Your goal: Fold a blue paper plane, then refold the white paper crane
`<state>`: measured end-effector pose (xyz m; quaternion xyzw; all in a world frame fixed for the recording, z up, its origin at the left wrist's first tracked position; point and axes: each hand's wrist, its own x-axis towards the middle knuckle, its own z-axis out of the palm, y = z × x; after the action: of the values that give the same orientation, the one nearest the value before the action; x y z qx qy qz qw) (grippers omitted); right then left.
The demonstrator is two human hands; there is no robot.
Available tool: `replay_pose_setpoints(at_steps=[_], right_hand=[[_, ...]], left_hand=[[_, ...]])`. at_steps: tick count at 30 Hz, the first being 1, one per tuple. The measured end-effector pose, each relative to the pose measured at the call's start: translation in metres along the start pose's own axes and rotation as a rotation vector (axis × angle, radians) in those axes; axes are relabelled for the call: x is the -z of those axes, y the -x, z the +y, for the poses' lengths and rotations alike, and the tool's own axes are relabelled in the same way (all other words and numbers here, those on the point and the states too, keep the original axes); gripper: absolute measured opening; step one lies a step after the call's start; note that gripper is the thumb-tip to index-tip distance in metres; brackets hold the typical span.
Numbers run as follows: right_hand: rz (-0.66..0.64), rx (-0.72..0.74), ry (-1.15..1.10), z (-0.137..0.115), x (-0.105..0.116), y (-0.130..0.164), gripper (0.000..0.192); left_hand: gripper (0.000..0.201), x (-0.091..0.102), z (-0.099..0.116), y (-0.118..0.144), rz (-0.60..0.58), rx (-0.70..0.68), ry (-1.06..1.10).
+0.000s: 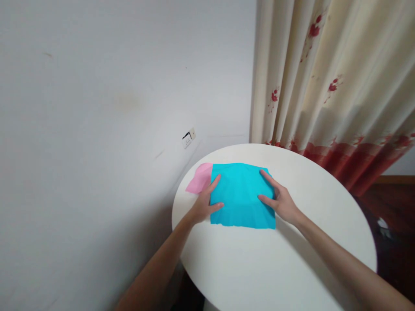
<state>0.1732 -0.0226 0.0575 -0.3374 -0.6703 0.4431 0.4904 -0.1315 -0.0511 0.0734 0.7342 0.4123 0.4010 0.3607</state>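
A bright blue sheet point(241, 196) lies over the white table in front of me, softly creased, with a slightly ragged near edge. Whether it is paper or cloth I cannot tell. At its left edge, my left hand point(204, 205) holds it with thumb and index finger on top. My right hand point(282, 203) grips the right edge the same way; on both hands the other fingers are mostly hidden at the side or underneath. Beyond my left hand, a pink piece point(200, 178) of thin material sticks out next to the blue sheet's upper left corner.
The round white table point(259, 268) stands close to a pale wall point(97, 86) with a socket point(187, 140) in it. A cream curtain point(298, 86) with red flowers hangs behind the table on the right. Something white point(382, 223) lies on the dark floor.
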Motion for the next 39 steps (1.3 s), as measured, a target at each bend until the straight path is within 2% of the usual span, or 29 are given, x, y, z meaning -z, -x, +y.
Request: replay_pose_setpoints(at_steps=[4,10,12,14,15,17,19,21,24,27,30,32,37,39], right_hand=[[-0.023,0.067,0.026,-0.001,-0.025,-0.061,0.09],[-0.016,-0.043,0.04,0.012,-0.087,-0.158,0.092],[-0.046,-0.121,0.123,0.026,-0.108,-0.176,0.092],[-0.059,-0.169,0.158,0.044,-0.126,-0.185,0.092],[-0.07,-0.19,0.174,0.054,-0.133,-0.187,0.091],[-0.089,-0.229,0.21,0.074,-0.144,-0.189,0.09],[-0.108,-0.249,0.241,0.088,-0.151,-0.189,0.087],[-0.116,-0.25,0.262,0.097,-0.154,-0.19,0.085],[-0.077,-0.256,0.292,0.1,-0.148,-0.188,0.076],[0.04,-0.316,0.338,0.099,-0.132,-0.182,0.058],[0.16,-0.431,0.356,0.096,-0.114,-0.172,0.045],[0.175,-0.513,0.322,0.091,-0.108,-0.166,0.04],[0.025,-0.664,0.182,0.07,-0.114,-0.157,0.024],[-0.027,-0.703,0.163,0.065,-0.116,-0.154,0.026]], left_hand=[[0.105,0.05,-0.007,-0.027,0.073,0.032,0.032],[0.102,0.127,-0.044,-0.066,0.06,0.088,0.17],[0.093,0.144,-0.061,-0.07,0.058,0.135,0.039],[0.085,0.151,-0.077,-0.07,0.062,0.189,-0.243],[0.083,0.152,-0.085,-0.07,0.079,0.214,-0.408],[0.08,0.144,-0.097,-0.073,0.123,0.248,-0.574],[0.071,0.126,-0.107,-0.079,0.146,0.25,-0.662],[0.055,0.099,-0.114,-0.086,0.092,0.229,-0.725],[0.052,0.059,-0.122,-0.093,-0.008,0.261,-0.793],[0.061,0.034,-0.13,-0.093,-0.043,0.318,-0.844],[0.067,0.026,-0.137,-0.09,-0.073,0.348,-0.93],[0.068,0.025,-0.139,-0.09,-0.096,0.364,-0.994],[0.067,0.026,-0.138,-0.09,-0.057,0.365,-1.042],[0.066,0.028,-0.134,-0.09,-0.021,0.337,-1.048]])
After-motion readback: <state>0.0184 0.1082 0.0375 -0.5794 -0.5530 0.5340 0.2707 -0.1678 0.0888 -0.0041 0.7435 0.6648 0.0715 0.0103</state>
